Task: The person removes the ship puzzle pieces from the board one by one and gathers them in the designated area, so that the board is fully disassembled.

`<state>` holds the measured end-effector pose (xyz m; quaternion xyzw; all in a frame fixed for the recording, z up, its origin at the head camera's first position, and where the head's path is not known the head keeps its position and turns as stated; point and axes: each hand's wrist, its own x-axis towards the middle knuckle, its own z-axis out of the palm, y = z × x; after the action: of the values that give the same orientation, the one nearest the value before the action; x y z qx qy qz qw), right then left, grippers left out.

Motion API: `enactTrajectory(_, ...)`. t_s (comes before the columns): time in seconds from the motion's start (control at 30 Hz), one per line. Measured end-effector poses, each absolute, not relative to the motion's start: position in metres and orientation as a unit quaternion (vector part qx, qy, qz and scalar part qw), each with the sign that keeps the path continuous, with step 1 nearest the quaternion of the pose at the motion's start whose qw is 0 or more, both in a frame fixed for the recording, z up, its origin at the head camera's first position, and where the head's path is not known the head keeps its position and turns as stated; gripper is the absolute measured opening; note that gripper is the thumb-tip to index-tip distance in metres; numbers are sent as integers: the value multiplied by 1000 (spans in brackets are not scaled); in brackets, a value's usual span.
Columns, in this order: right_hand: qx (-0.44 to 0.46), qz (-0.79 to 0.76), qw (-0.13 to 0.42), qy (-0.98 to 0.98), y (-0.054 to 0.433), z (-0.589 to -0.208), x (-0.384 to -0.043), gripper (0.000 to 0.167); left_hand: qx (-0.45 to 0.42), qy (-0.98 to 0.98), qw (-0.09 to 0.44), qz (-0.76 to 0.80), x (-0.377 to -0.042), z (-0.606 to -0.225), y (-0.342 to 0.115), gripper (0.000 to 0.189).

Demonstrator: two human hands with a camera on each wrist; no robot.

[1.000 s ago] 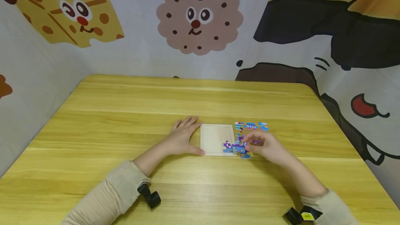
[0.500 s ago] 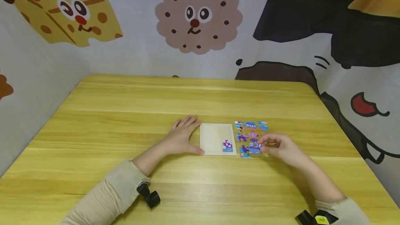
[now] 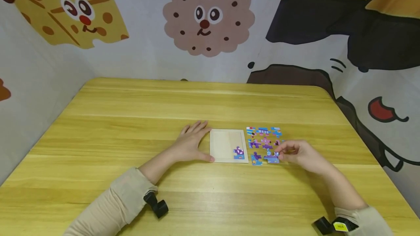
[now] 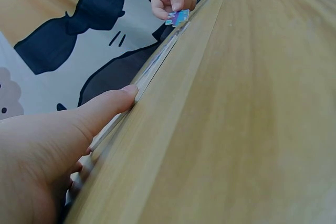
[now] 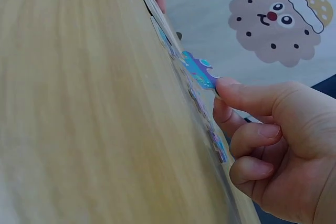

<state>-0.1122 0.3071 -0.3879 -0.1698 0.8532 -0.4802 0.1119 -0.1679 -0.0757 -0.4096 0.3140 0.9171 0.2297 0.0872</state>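
My left hand (image 3: 187,148) lies along the left side of a square wooden puzzle tray (image 3: 220,145), its thumb at the near left corner and its fingers spread toward the far one. One purple and blue jigsaw piece (image 3: 239,152) sits in the tray's near right corner. Between thumb and index finger my right hand (image 3: 300,154) pinches another jigsaw piece (image 5: 199,70), blue and purple, raised above the table in the right wrist view. Several loose puzzle pieces (image 3: 263,132) lie in rows right of the tray. The right fingers overlap part of the row's right end.
The pale wooden table (image 3: 147,105) runs back to a wall hanging (image 3: 141,54) with cartoon cheese and cookie faces. Black wrist cameras (image 3: 160,208) are strapped over both beige sleeves (image 3: 108,203).
Holding the puzzle piece, my right hand has moved rightward from over the tray's right edge to above the loose pieces, and the piece has turned slightly. The left hand stays put.
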Motion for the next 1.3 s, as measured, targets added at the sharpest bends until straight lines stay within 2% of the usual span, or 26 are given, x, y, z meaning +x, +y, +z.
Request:
enactTrajectory(0.37,-149,-463,119,866,306,-393,-113,12,313,918,87,226,-169,-411,-75,110)
enactTrajectory(0.7,-141,-432,92,886,298,-391,-110,12,313,918,89,228,-169,-411,-73,110)
enactTrajectory(1.0,-124,-344,67,928,292,-387,-106,13,313,917,87,231,-169,-412,-73,110)
enactTrajectory(1.3,-123,-348,72,927,292,-389,-107,13,310,917,88,234,-169,-412,-75,109)
